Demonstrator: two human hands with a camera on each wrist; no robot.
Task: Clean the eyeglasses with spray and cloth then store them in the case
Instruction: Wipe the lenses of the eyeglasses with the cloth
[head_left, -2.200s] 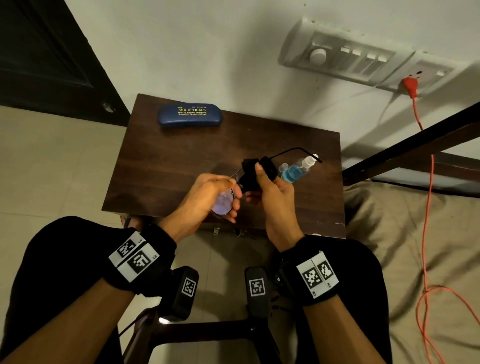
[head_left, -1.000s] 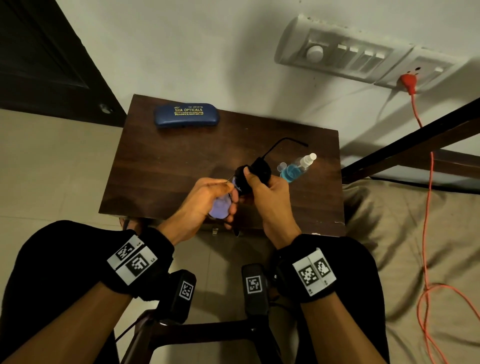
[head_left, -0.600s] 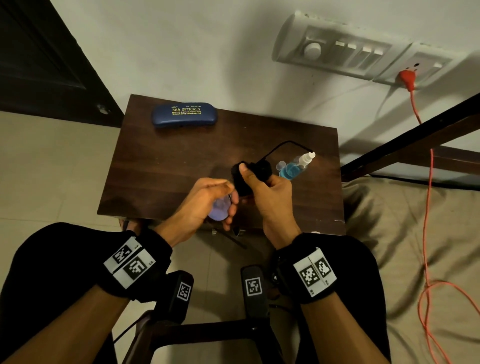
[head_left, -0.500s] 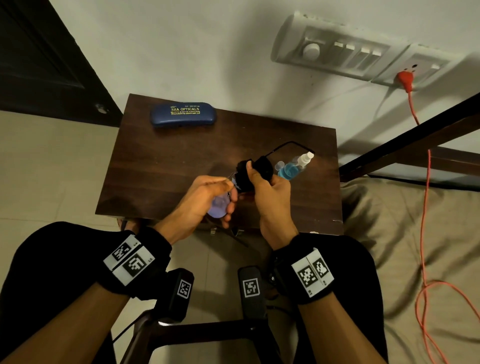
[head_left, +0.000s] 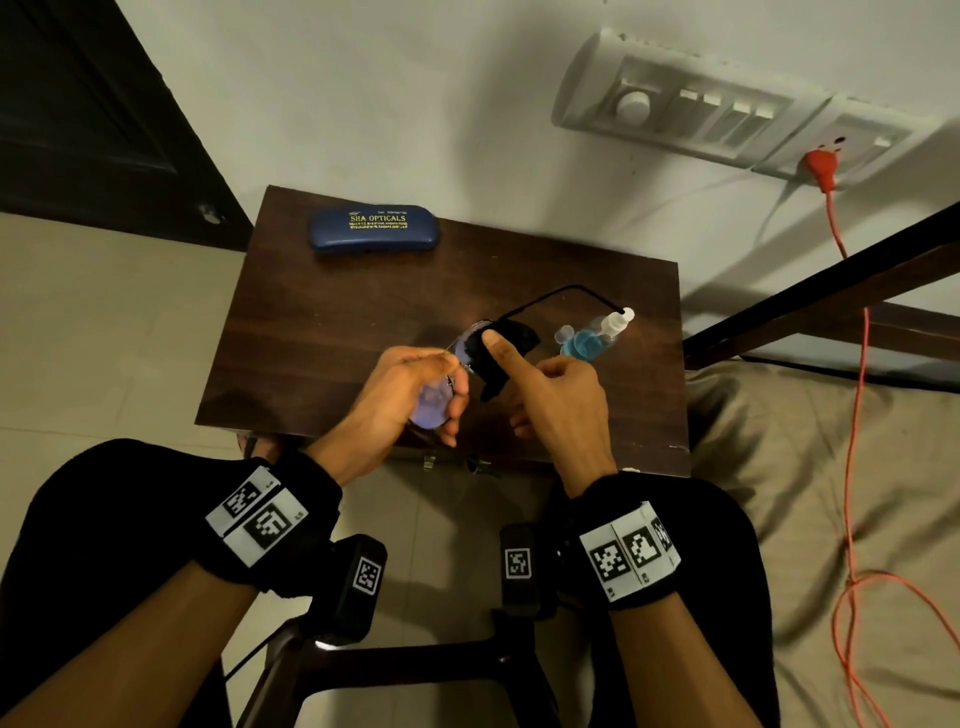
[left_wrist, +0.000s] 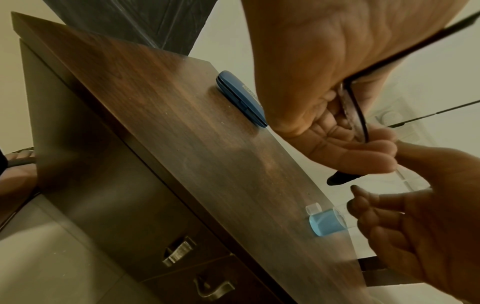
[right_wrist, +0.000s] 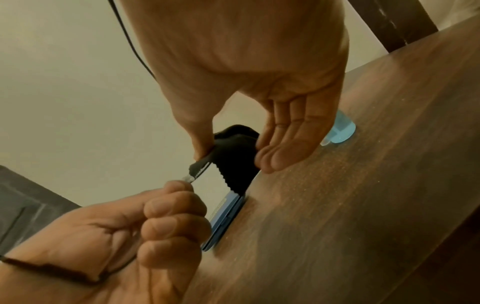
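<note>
Left hand (head_left: 402, 387) pinches the eyeglasses (head_left: 470, 358) by one lens rim, fingers curled round it; right hand (head_left: 553, 395) pinches the black cloth (head_left: 501, 348) over the other lens, thumb on top, fingers nearly straight beneath. Both are held above the wooden table (head_left: 363, 322). Compared with half a second earlier, the cloth now lies flatter across the lens and the thumb extends further. Spray bottle (head_left: 592, 340) lies just beyond the right hand; the closed blue case (head_left: 374, 229) sits well beyond the left.

Dark wood-grain table (head_left: 322, 317), matt cloth (head_left: 511, 340)
</note>
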